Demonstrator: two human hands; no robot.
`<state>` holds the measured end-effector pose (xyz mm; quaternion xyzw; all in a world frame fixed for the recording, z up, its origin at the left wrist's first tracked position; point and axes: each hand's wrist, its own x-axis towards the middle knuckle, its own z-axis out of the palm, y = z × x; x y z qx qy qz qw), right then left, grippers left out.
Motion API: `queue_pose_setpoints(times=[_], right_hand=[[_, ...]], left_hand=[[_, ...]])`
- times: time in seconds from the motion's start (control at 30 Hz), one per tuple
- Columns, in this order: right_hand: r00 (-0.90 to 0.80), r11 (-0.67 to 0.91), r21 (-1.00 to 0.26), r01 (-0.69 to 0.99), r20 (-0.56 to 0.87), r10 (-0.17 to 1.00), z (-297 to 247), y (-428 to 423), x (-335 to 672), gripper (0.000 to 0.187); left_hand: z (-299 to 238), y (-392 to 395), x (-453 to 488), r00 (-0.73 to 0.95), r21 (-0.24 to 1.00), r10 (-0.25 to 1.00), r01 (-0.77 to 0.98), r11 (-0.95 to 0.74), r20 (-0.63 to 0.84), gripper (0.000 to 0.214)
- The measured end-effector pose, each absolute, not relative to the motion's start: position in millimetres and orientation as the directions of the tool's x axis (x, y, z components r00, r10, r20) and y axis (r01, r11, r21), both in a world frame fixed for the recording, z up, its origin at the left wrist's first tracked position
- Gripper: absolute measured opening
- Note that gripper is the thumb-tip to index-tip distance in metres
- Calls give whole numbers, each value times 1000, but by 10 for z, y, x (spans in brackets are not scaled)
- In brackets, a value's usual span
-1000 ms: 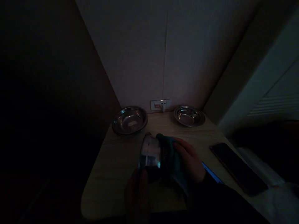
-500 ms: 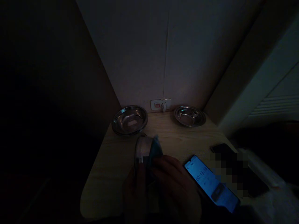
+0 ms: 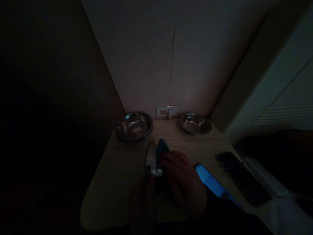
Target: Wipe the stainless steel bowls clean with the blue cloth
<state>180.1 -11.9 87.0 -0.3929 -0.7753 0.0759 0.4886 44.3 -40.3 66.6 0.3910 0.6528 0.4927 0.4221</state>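
Observation:
A metal bowl (image 3: 151, 155) is tipped on its side near the table's front, its inside facing right. My left hand (image 3: 143, 195) grips its lower left rim, thumb over the edge. In my right hand (image 3: 182, 179) is a bluish-green cloth (image 3: 162, 149), pressed in the fingers against or close to the bowl's inner face; the exact contact is too dark to see. The lower part of the bowl is lost in shadow behind my hands.
Stacked metal bowls (image 3: 134, 127) stand at the back left, more metal bowls (image 3: 195, 124) at the back right. A lit phone (image 3: 215, 186) and a dark phone (image 3: 246, 179) lie right on the wooden table (image 3: 110, 182). A socket (image 3: 166, 111) is on the wall.
My right hand and the cloth have shifted slightly upward, and my right forearm now covers more of the lit phone. The bowl has turned a little more edge-on. The view has moved slightly.

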Motion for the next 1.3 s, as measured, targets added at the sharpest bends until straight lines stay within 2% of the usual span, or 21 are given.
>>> queue_pose_setpoints(times=[0.1, 0.37, 0.47, 0.57, 0.7, 0.8, 0.97, 1.1, 1.2, 1.3], right_hand=[[-279, 695, -515, 502, 664, 693, 934, -90, 1841, 30], [-288, 684, -545, 485, 639, 713, 949, -36, 1874, 29], [-237, 668, -563, 486, 651, 721, 950, -34, 1875, 28], [-314, 704, -572, 420, 636, 705, 963, -52, 1863, 26], [-254, 670, -598, 440, 634, 731, 986, -25, 1851, 26], [-326, 681, -608, 408, 600, 731, 992, 12, 1850, 28], [-269, 665, -591, 457, 621, 736, 993, 33, 1861, 27], [-349, 724, -554, 412, 638, 687, 1005, -2, 1860, 28], [-287, 699, -548, 459, 653, 701, 985, -25, 1837, 29], [-337, 716, -496, 491, 650, 681, 955, -73, 1828, 27]], left_hand=[[657, -415, 449, -260, 971, 951, 121, 205, -169, 54], [665, -427, 439, -221, 969, 970, 199, 144, -99, 56], [663, -427, 443, -301, 964, 951, 223, 143, -72, 54], [680, -404, 439, -301, 967, 950, 208, 144, -77, 52], [702, -373, 414, -267, 975, 960, 179, 133, -82, 53], [696, -390, 401, -219, 973, 970, 178, 147, -107, 54], [666, -437, 433, -306, 973, 948, 180, 147, -87, 55], [693, -414, 442, -263, 974, 961, 181, 138, -88, 57], [726, -389, 428, -285, 972, 955, 188, 144, -86, 57], [725, -389, 427, -270, 978, 959, 167, 129, -81, 55]])
